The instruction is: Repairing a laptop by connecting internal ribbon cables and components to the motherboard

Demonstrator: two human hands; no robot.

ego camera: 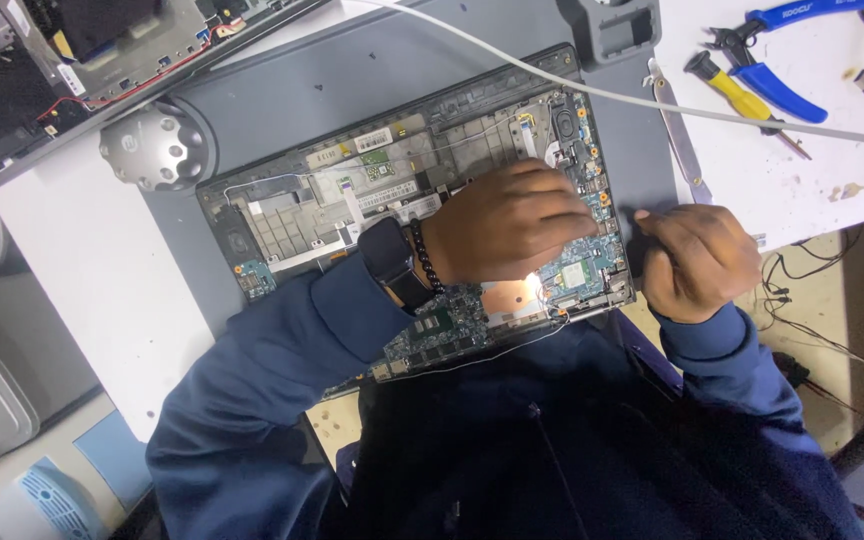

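Note:
An opened laptop base (352,190) lies on a grey mat (372,80), its circuit board (572,270) and inner frame exposed. My left hand (507,235), with a black watch and bead bracelet on the wrist, rests knuckles-up on the board near the right side; its fingertips are hidden beneath it. My right hand (697,260) is curled into a fist against the base's right edge, thumb toward the casing. Whether either hand holds something small is hidden. Both arms wear blue sleeves.
A second opened device (72,70) sits at top left beside a round metal knob (157,145). A white cable (652,100) crosses the mat. Blue-handled pliers (782,85), a yellow-handled screwdriver (742,100) and a thin metal strip (682,140) lie at the right. Wires hang off the table's right edge.

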